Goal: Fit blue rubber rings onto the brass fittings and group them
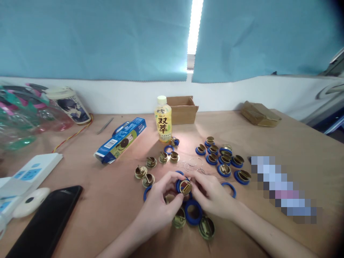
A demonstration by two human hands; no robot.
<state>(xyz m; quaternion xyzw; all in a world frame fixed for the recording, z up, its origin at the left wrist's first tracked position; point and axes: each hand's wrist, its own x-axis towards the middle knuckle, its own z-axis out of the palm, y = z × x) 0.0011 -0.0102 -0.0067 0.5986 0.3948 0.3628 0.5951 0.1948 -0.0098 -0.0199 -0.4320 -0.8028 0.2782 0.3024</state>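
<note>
Grip: our left hand and right hand are both closed, fingers pinching one brass piece with blue about it.
Held piece's place: between our fingertips, above the near middle of the table.
In the way: our hands and forearms partly cover parts beneath them; we cannot tell how many lie there.
Right cluster: we count nine ringed brass pieces, set close together.
Left cluster: five bare brass pieces.
Nearest us: two brass pieces well in view, with one empty blue ring between them.
Wire rings: several thin ones beyond our fingers, too overlapped to count.
Behind: one yellow-labelled bottle, one open cardboard box; right of these, one brown paper packet.
Left side: one blue carton, one printed cup, one black phone, several spray bottles.
Right side: one pixelated item.
</note>
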